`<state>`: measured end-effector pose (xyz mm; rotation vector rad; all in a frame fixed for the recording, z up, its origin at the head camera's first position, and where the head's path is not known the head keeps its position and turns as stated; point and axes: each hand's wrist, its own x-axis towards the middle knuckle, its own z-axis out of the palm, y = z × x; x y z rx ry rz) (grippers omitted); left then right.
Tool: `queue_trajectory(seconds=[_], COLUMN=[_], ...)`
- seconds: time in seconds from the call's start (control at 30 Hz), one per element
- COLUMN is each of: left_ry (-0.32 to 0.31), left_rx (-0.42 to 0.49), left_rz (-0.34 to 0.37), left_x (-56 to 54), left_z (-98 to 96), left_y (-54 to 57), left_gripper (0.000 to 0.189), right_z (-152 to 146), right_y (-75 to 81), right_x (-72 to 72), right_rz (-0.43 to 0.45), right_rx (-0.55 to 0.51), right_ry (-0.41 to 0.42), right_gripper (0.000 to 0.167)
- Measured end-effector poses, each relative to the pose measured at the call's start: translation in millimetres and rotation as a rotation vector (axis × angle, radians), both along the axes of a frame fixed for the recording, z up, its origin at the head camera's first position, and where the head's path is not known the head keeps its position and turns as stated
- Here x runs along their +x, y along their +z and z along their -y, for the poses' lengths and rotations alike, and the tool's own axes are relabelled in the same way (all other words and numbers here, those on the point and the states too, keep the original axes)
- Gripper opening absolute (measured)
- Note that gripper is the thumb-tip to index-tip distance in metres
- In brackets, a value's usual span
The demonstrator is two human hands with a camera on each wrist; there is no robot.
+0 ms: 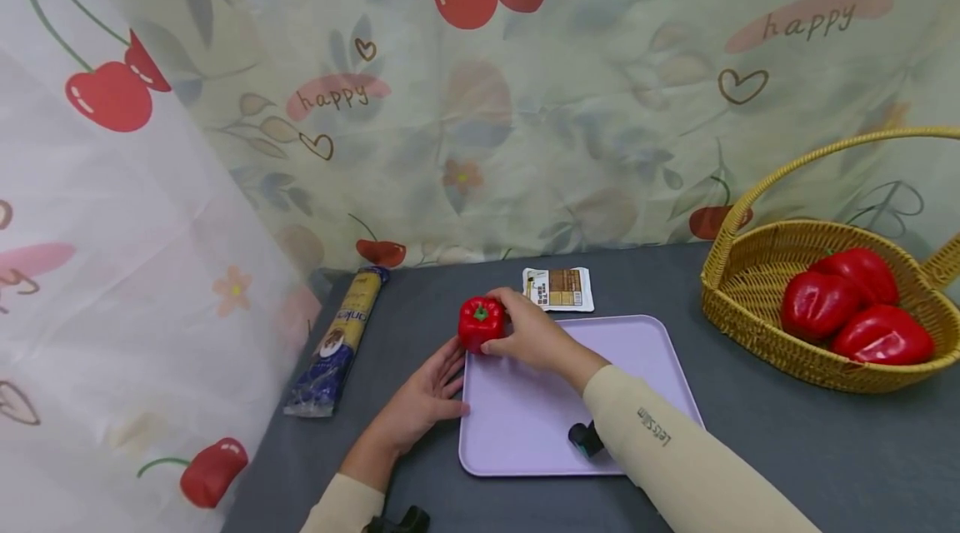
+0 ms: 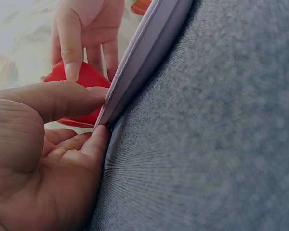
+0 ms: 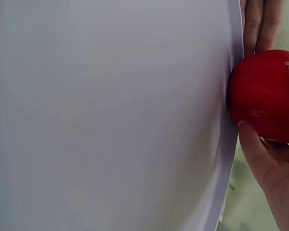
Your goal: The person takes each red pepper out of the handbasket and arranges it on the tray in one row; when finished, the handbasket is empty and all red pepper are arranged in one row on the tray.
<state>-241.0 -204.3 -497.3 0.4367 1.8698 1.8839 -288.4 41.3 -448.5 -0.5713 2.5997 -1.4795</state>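
Observation:
A red bell pepper [image 1: 481,325] with a green stem is at the far left corner of a lilac tray [image 1: 517,433]. My right hand [image 1: 528,329] grips it from the right, thumb on the near side and fingers behind. In the right wrist view the pepper [image 3: 265,96] meets the tray's rim [image 3: 235,29]; whether the tray bears its weight I cannot tell. My left hand [image 1: 420,404] is at the tray's left edge, its thumb touching the rim and its fingers stretched along the outside towards the pepper. The left wrist view shows the pepper partly hidden behind the left thumb.
Left of the tray lies a yellow and blue pasta packet [image 1: 337,346]. A white and brown sachet [image 1: 558,290] lies behind the tray. On the right stands a wicker basket [image 1: 757,341] with a tall handle, holding three red bell peppers [image 1: 883,335]. Printed curtains hang behind the table.

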Motion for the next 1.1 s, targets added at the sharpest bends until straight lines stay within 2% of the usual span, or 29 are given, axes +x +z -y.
queue_trajectory(seconds=[0.2,0.4,0.87,1.1], left_ry=[0.009,0.014,0.022,0.014], left_rx=[0.009,0.005,0.001,0.014], left_rz=[0.016,0.015,0.009,0.009], left_x=[-0.6,-2.0,-1.4,-1.4], left_z=[-0.8,-0.1,-0.7,-0.9], left_y=[-2.0,-3.5,-3.6,-2.4], left_gripper=[0.108,0.11,0.109,0.11], right_z=[-1,-10,-50,-77], right_y=[1.9,10.8,27.0,35.6], right_x=[1.8,8.0,31.9,47.2], right_rz=[-0.052,-0.073,-0.086,-0.139], right_rx=[0.05,0.058,-0.118,-0.167], right_ry=[0.023,0.016,0.036,0.021], right_gripper=[0.081,0.081,0.074,0.068])
